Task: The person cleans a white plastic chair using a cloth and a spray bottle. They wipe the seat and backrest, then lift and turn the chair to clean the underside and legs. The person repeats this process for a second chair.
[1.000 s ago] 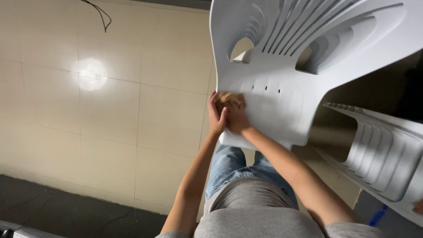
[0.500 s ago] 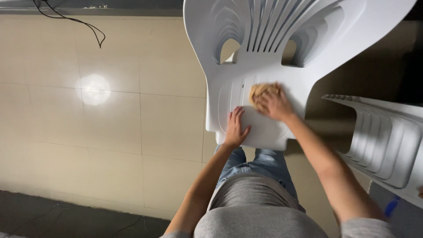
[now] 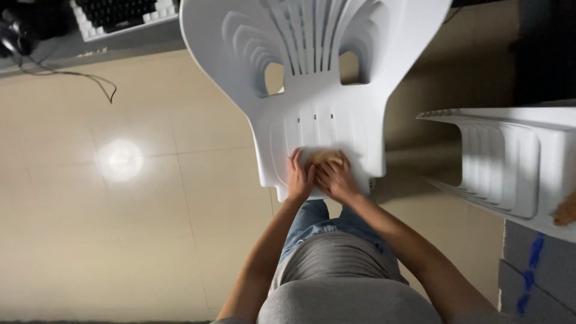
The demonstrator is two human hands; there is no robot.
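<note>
On chair seat (image 3: 324,129): right hand (image 3: 337,180) grips tan cloth (image 3: 326,158), mostly hidden; left hand (image 3: 298,178) flat, fingers together.

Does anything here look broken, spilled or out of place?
Nothing looks damaged or spilled. The white moulded plastic chair stands upright on the beige tiled floor, and the left hand and right hand press a tan cloth or sponge on its seat. A loose black cable trails across the floor.

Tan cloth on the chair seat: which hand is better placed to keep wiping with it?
Right, likely. The right hand lies on the tan cloth; the left hand rests beside it on the white chair.
</note>
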